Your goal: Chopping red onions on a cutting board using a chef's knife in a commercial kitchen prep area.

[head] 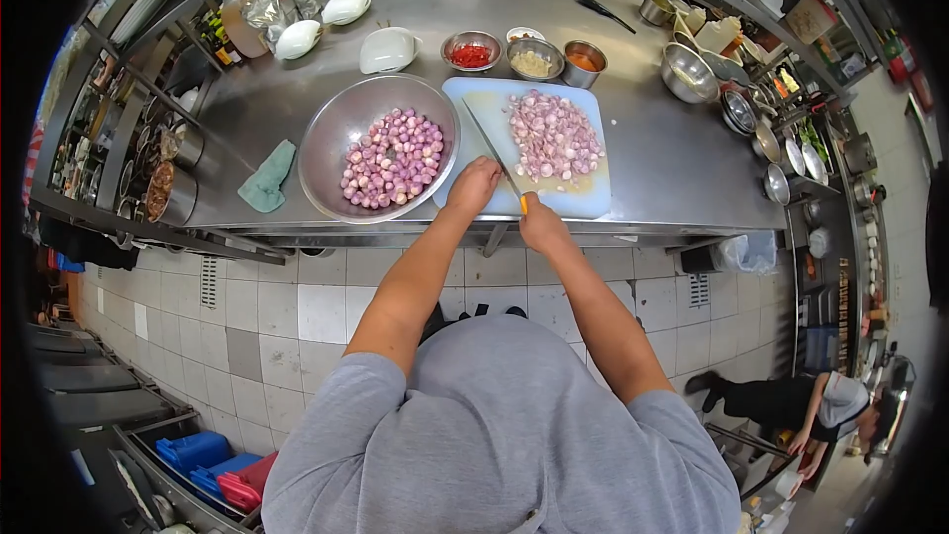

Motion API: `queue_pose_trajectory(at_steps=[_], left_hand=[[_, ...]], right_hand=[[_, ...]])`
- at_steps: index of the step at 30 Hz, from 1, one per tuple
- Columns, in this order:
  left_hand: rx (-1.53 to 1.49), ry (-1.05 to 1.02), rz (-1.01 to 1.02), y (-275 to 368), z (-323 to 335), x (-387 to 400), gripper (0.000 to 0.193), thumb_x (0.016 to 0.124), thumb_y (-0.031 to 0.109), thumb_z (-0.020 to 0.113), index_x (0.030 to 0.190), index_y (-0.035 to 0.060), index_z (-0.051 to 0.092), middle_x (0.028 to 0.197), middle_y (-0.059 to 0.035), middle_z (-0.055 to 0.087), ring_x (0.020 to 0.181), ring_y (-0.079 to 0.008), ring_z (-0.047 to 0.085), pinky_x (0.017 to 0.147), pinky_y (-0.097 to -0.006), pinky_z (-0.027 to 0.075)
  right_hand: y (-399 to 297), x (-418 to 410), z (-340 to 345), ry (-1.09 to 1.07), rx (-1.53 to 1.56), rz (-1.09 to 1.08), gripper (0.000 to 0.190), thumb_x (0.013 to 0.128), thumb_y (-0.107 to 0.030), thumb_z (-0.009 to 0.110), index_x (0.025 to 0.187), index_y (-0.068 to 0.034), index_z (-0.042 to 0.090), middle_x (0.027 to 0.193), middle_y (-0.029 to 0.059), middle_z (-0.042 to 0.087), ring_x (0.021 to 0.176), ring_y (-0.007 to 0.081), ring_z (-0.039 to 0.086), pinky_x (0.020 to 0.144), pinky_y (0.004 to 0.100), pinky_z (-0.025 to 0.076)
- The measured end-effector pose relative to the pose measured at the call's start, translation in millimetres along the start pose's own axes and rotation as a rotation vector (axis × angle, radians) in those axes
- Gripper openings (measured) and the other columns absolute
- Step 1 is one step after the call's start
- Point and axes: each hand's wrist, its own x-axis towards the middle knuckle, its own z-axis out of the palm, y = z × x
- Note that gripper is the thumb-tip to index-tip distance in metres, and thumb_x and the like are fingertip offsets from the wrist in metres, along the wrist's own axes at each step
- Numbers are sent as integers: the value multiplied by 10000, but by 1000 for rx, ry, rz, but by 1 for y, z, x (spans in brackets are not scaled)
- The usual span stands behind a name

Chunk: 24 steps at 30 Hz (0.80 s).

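Observation:
My right hand (543, 225) is closed around the yellow handle of a kitchen knife (491, 144), whose long blade slants up and left over a white cutting board (597, 200). My left hand (474, 184) is at the board's lower left, beside the blade, fingers curled; whether a shallot is under them is hidden. Sliced shallots (556, 135) lie heaped on the right half of the board. Left of the board a wide steel bowl (322, 156) holds many whole peeled shallots (393, 158).
Behind the board stand steel bowls of chopped red chili (471, 55) and minced garlic or ginger (532, 64), and a steel cup of orange sauce (585, 63). A green cloth (265, 178) lies left. A black-handled knife (606, 12) lies at the back. Another person (808, 400) is at the lower right.

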Motion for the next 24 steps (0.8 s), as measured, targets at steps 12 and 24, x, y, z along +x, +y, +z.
queue_pose_trajectory(at_steps=[12, 24], left_hand=[[44, 15, -11, -4, 3, 0, 113, 913, 95, 659, 997, 22, 679, 979, -175, 650, 957, -394, 642, 838, -459, 525], [64, -10, 17, 2, 4, 1, 113, 928, 131, 665, 991, 43, 696, 975, -157, 654, 956, -378, 653, 839, -453, 533]], right_hand=[[-6, 2, -21, -226, 340, 122, 369, 961, -115, 541, 1299, -4, 441, 1009, 354, 686, 915, 517, 686, 821, 577, 533], [24, 21, -19, -313, 501, 134, 437, 950, -181, 621, 1327, -73, 429, 980, 342, 673, 855, 528, 667, 785, 549, 543]])
